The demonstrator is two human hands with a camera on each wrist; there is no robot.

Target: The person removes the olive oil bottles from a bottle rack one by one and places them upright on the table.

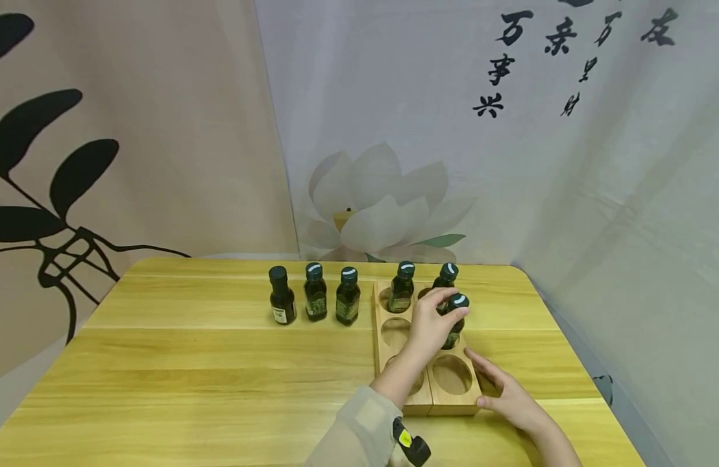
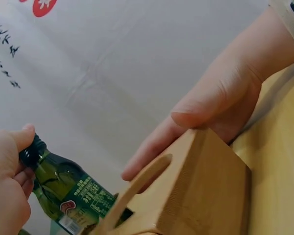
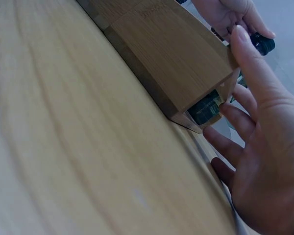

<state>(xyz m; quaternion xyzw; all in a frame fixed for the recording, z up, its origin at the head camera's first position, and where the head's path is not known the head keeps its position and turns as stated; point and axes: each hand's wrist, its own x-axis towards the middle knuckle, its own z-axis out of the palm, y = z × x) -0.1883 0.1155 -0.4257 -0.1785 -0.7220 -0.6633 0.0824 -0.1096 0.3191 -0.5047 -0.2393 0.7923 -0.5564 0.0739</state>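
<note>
My left hand (image 1: pixel 431 324) pinches the dark cap of a green glass bottle (image 1: pixel 454 338), whose lower part sits in a round hole of the wooden bottle rack (image 1: pixel 451 407). In the left wrist view, that hand (image 2: pixel 6 181) holds the neck end, and the label of the bottle (image 2: pixel 83 196) faces the camera. Against the rack's right side rests my right hand (image 1: pixel 511 397), fingers spread; the right wrist view shows its thumb and fingertips (image 3: pixel 229 108) by the rack's edges. Two other bottles stand in the far holes, one at left (image 1: pixel 401 292) and one at right (image 1: pixel 447 275).
Left of the rack, three more dark bottles stand upright on the wooden table (image 1: pixel 207 376): one (image 1: pixel 282 301) with a small white label, then a middle one (image 1: pixel 315 297) and a right one (image 1: pixel 348 301). Printed cloth (image 1: pixel 359 97) hangs behind the table.
</note>
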